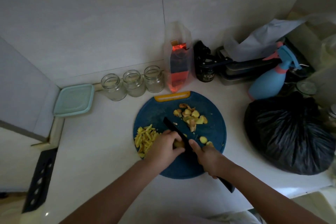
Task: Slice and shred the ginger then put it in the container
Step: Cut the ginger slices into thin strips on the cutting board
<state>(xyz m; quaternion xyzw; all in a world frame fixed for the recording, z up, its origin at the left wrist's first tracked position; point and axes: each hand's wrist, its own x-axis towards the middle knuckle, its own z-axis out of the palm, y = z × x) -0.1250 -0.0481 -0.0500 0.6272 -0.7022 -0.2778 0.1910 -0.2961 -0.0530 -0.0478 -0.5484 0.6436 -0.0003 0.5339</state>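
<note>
Fingers (pixel 175 139) of the left hand (pixel 163 148) curl down over a small ginger piece (pixel 179 144), pinning it to the round blue cutting board (pixel 214 125). Over on the other side, the right hand (pixel 209 158) is closed around the handle of a black knife (pixel 174 129), index finger stretched along the spine, the blade angled across the board and resting just beside the pinned piece. Left of the hands lies a heap of yellow ginger shreds (pixel 145 137); at the far right of the board sits a pile of ginger peel and chunks (pixel 190 115), with two small ginger bits (pixel 204 141) nearer the knife. A lidded pale-blue container (pixel 74 100) rests on the white desk (pixel 109 151) well to the left, beside three empty glass jars (pixel 133 83). A black bag (pixel 289 132) sits to the right.
</note>
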